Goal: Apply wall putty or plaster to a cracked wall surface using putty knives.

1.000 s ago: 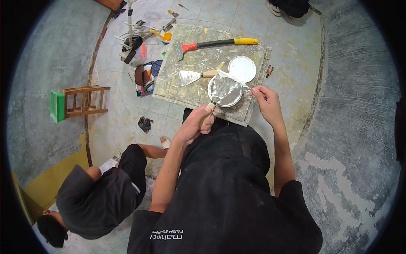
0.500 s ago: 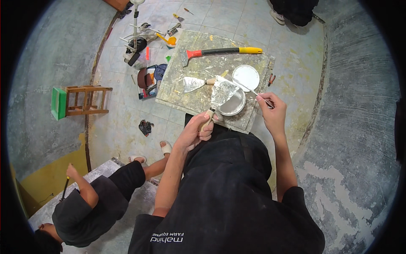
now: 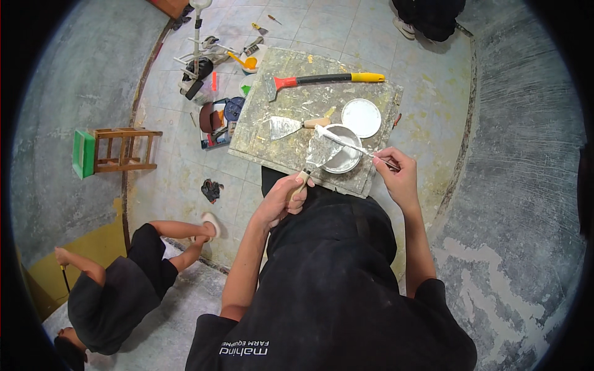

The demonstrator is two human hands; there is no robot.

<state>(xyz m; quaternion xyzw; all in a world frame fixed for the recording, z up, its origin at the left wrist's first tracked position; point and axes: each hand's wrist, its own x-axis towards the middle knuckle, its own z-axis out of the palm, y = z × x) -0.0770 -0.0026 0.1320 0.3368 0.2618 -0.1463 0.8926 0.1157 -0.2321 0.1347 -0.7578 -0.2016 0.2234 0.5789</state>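
My left hand (image 3: pixel 283 201) is closed round the pale handle of a putty knife (image 3: pixel 323 151). White paste coats its broad blade, which overlaps the left side of a round white tub (image 3: pixel 342 168). Between the fingers of my right hand (image 3: pixel 398 178) is a thin, paste-smeared spatula (image 3: pixel 351 144). It reaches across the tub, and its tip lies at the far edge of the putty knife's blade. A round white lid (image 3: pixel 361 119) lies just beyond the tub. Left of them rests a second putty knife (image 3: pixel 286 128) with a wooden handle.
A long-handled scraper (image 3: pixel 325 78) lies across the far part of the stained worktable (image 3: pixel 250 149). On the floor to the left are a tool tray (image 3: pixel 216 123), a black rag (image 3: pixel 211 190) and a wooden stool (image 3: pixel 127 148). Another person (image 3: pixel 120 287) is at lower left; one more (image 3: pixel 430 15) is far right.
My right hand's spatula has swung left from the lid to the putty knife's blade. The putty knife has shifted slightly left and nearer me. The person at lower left has changed stance.
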